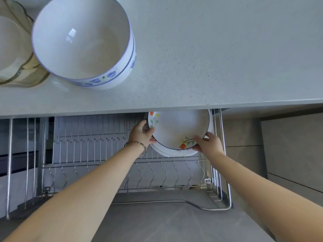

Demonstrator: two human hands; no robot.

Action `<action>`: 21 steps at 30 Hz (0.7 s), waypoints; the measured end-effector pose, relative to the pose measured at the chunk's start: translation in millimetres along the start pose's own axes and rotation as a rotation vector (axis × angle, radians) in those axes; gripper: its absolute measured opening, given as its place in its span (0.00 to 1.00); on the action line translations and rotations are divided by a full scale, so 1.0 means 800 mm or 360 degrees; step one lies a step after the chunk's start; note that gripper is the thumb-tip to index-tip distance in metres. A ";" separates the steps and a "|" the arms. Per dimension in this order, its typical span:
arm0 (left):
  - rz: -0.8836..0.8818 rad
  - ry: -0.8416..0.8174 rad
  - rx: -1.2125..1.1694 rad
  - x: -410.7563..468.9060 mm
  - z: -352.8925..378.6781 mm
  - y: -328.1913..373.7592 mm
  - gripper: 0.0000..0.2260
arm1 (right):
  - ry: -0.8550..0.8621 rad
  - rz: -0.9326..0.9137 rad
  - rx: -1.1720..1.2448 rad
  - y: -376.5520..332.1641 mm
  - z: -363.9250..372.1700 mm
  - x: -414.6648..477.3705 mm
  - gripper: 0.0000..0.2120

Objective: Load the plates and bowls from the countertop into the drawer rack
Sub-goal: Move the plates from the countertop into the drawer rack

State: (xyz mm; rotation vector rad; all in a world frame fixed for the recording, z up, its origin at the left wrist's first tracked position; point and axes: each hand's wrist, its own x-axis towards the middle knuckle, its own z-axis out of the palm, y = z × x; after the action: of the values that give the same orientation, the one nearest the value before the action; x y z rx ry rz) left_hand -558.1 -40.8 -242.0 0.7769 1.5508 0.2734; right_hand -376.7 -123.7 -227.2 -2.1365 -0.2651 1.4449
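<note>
A white plate with orange flowers and a dark rim [176, 128] is at the right end of the wire drawer rack [90, 147], just under the countertop edge. My left hand [142, 132] grips its left rim and my right hand [208, 142] grips its lower right rim. Another white plate [167, 153] shows right behind and below it. Two nested white bowls with blue flower print [82, 41] stand on the grey countertop [209, 49] at the upper left. Beside them is a stack of cream scalloped dishes [14, 49].
The pulled-out drawer has rows of upright wire prongs, bare on the left and in the front row [166, 175]. A steel frame rail [225, 154] runs along its right side. Cabinet fronts [288, 145] stand to the right. Grey floor lies below.
</note>
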 end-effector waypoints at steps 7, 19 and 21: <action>0.0001 -0.0017 0.0004 0.002 -0.002 -0.003 0.17 | 0.0019 -0.0039 0.0190 0.008 0.005 -0.003 0.06; -0.0181 0.0011 0.0389 -0.004 -0.003 -0.053 0.23 | 0.0007 0.0020 0.0359 0.016 -0.004 -0.003 0.14; -0.0238 -0.0110 0.0162 -0.011 0.008 -0.060 0.33 | -0.0013 0.0020 0.0361 0.016 -0.005 -0.004 0.14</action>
State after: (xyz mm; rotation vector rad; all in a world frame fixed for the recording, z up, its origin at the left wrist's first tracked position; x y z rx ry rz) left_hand -567.4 -83.2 -264.6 0.7377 1.5577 0.0578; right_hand -376.3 -136.8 -230.6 -1.9528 -0.0856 1.4189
